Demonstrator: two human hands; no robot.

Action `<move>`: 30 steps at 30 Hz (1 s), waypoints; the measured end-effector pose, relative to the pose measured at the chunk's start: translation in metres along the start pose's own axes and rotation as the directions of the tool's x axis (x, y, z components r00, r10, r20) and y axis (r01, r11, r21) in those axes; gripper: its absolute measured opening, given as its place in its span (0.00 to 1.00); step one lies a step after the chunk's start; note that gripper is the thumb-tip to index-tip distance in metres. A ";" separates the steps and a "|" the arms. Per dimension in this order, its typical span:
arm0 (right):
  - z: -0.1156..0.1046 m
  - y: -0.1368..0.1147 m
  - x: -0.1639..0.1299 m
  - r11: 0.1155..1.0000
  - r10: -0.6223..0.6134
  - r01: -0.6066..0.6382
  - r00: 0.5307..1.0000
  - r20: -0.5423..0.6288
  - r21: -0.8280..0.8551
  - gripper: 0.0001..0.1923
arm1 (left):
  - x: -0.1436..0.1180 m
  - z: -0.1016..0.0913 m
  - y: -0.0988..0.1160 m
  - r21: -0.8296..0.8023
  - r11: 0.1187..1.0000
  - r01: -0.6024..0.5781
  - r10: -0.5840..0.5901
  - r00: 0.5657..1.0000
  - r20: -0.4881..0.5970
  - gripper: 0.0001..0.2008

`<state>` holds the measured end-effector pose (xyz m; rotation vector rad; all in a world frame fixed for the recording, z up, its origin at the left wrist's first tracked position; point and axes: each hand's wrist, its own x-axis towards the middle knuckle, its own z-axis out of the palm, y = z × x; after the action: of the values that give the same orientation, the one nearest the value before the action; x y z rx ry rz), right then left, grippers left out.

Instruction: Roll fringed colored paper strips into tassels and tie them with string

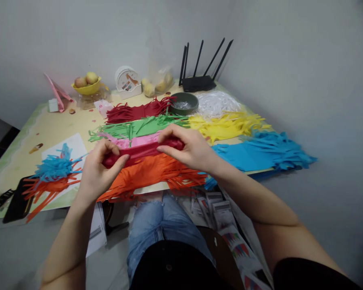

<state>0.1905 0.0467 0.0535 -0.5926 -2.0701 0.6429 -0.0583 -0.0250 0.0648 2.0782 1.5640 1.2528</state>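
Both hands grip a red roll (143, 151) — left hand (98, 169) pinching its end, right hand (190, 149) wrapped over; two tassels (53, 175) finished (by the look), fringed sheets (139, 127) waiting

Both hands — left hand (98, 169); right hand (189, 147) — grip a red paper roll (142, 151) (fringed).
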 end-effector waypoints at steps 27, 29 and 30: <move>0.006 -0.002 0.000 0.797 0.296 -0.289 0.952 0.073 0.531 0.08 | -0.009 0.004 -0.005 -0.642 0.733 0.225 -0.230 0.970 0.077 0.04; 0.006 -0.001 0.000 0.834 0.275 -0.274 0.959 0.069 0.479 0.08 | -0.009 0.003 -0.005 -0.601 0.769 0.216 -0.208 0.974 0.085 0.04; 0.006 -0.001 0.000 0.861 0.256 -0.257 0.965 0.063 0.438 0.08 | -0.009 0.003 -0.005 -0.562 0.799 0.212 -0.194 0.977 0.092 0.05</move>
<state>0.1853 0.0442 0.0512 -0.5998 -1.7707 1.2328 -0.0597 -0.0307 0.0557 1.4967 1.1599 1.3847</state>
